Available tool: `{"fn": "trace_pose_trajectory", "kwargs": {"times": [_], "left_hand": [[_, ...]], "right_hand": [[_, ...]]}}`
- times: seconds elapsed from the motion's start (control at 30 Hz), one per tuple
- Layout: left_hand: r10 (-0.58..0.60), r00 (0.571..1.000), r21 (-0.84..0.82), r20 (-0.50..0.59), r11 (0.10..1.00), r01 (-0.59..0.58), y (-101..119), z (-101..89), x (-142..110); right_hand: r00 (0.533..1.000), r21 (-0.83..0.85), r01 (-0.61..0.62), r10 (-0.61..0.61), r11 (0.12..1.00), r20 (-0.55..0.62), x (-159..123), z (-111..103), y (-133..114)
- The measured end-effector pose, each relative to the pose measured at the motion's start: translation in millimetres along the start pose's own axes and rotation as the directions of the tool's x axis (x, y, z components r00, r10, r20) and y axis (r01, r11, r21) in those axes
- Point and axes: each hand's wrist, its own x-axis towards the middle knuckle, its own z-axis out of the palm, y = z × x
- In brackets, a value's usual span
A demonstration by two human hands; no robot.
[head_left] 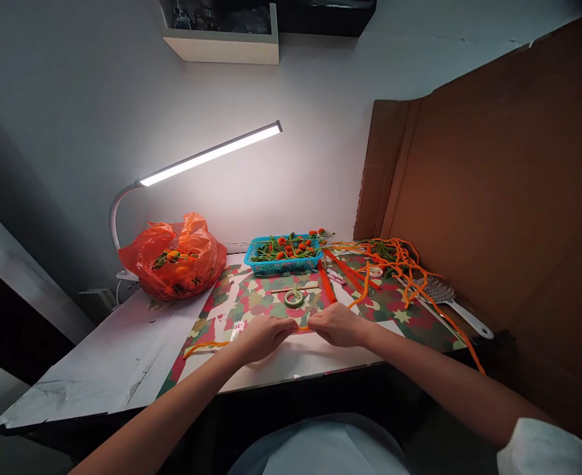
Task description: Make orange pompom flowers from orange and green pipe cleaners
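Observation:
A thick orange yarn (303, 328) runs between my hands near the front edge of the table. My left hand (262, 336) is closed on it, and a loose end trails out to the left on the white surface. Close by, my right hand (338, 324) pinches the same yarn, fingers curled down. From there a strand appears to lead up toward the orange tangle at the back right. Just beyond the hands lie a roll of green tape (293, 299) and a thin stick (293, 289). Red-orange strips (326, 284) stretch back behind my right hand.
A blue basket (285, 266) of orange flowers stands at the back. An orange plastic bag (179, 285) with flowers sits left, under a lit lamp (212, 155). Tangled yarn (394, 251) and a white-handled brush (462, 313) lie right, beside a tall cardboard panel (493, 185).

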Motion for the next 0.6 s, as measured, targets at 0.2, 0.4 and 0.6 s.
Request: {"fn": "trace_pose_trajectory", "kwargs": {"times": [0.2,0.4,0.6], "left_hand": [[-0.163,0.983,-0.383,-0.090,0.916,0.117,-33.4,-7.1,29.9],[-0.047,0.988,-0.104,-0.145,0.994,0.032,-61.8,15.0,60.0],[-0.040,0.945,-0.053,-0.325,0.998,0.024,-74.1,3.7,44.1]], "right_hand": [[0.999,-0.035,-0.028,0.029,0.999,0.030,-21.5,-16.2,41.0],[0.907,-0.113,-0.345,0.362,0.932,0.214,-39.0,-21.5,61.4],[0.972,0.171,-0.227,0.233,0.959,-0.014,-1.1,-16.2,11.8]]}}
